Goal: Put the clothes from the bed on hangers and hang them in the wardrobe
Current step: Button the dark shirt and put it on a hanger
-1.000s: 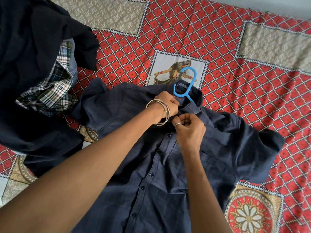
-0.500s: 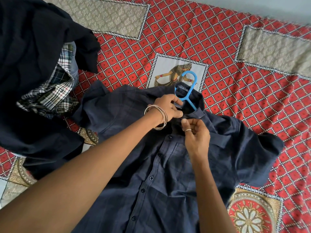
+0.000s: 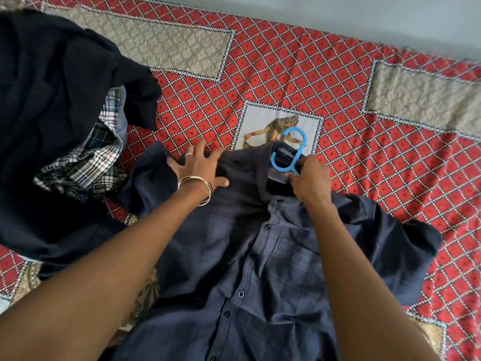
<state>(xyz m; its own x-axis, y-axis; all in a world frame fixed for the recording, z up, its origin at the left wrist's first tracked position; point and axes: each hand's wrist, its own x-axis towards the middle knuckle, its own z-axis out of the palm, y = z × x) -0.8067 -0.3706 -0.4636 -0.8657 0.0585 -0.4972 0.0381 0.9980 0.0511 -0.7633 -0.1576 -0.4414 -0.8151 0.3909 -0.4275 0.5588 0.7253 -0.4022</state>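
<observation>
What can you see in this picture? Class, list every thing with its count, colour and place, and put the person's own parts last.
shirt: one, dark navy, buttoned, flat on the bed at centre.
hanger: one, blue; hook sticks out of the shirt's collar.
pile of clothes: one heap, mostly black, at left.
checked garment: one, white, dark and red plaid, inside the pile.
bedsheet: one, red diamond print with beige panels, under everything.
bangles: metal, on the left wrist.
left hand: fingers spread flat, pressing the shirt's shoulder.
right hand: grip closed at the hanger's neck by the collar.
</observation>
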